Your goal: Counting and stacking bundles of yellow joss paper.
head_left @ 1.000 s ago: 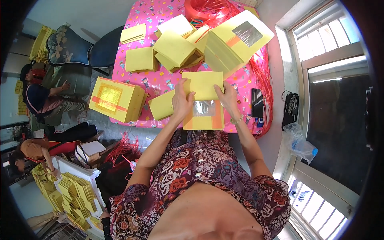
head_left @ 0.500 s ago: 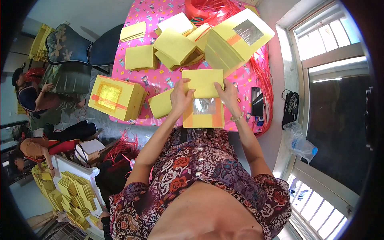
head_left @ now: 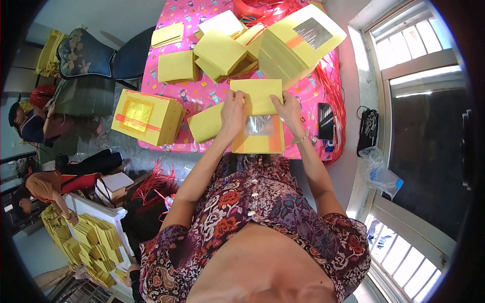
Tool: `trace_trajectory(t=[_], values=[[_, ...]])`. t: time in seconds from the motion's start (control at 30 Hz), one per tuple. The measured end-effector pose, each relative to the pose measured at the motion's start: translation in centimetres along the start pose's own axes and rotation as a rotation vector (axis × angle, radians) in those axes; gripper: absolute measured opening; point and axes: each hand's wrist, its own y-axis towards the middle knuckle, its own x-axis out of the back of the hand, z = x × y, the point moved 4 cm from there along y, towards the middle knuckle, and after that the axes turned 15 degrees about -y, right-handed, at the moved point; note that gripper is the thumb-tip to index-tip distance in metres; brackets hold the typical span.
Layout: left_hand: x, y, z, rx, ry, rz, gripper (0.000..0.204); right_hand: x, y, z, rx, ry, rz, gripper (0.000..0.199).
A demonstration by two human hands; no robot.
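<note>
A folded sheet of yellow joss paper (head_left: 263, 93) lies between my hands at the near edge of the table. My left hand (head_left: 233, 117) is closed at its left side, fingers curled over the edge. My right hand (head_left: 289, 115) pinches its right edge, thumb on top. Just below it, toward me, lies a stack of yellow paper (head_left: 244, 148) with a silver foil square (head_left: 260, 124) and an orange band. The sheet covers the far part of that stack. Left of my left hand, another yellow folded piece (head_left: 204, 124) rests on the table.
A pink patterned cloth covers the table (head_left: 197, 98). Thick yellow stacks (head_left: 146, 118), (head_left: 303, 43) stand left and far right, with several folded bundles (head_left: 221, 50) between. Red plastic strands (head_left: 331, 101) and a phone (head_left: 325, 121) lie right. People work at left near a white table (head_left: 96, 204).
My left fingers have curled in over the sheet's left edge, where the thumb stuck out before. The view has shifted slightly. At left, a co-worker's hand has moved onto the yellow piles.
</note>
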Motion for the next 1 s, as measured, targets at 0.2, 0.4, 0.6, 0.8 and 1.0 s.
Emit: trace_trajectory(t=[0.2,0.4,0.6,0.8,1.0], values=[[-1.6,-0.5,0.8,0.039,-0.242,0.245,0.024,0.1,0.2,0.0,0.002,0.028,-0.008,0.04],[-1.3,-1.0,-0.7,0.038,-0.18,0.22,0.03,1.0,-1.2,0.2,0.05,0.196,-0.232,0.03],[-1.7,-1.4,-0.7,0.034,-0.154,0.183,0.034,1.6,-4.7,4.2,0.376,-0.126,-0.305,0.02],[-1.7,-1.8,-0.9,-0.026,-0.117,0.168,0.035,-0.9,-4.5,2.4,0.285,0.026,-0.115,0.019],[-2.0,-1.8,-0.6,-0.068,-0.118,0.147,0.035,-0.9,-4.2,2.4,0.277,0.007,-0.065,0.019]])
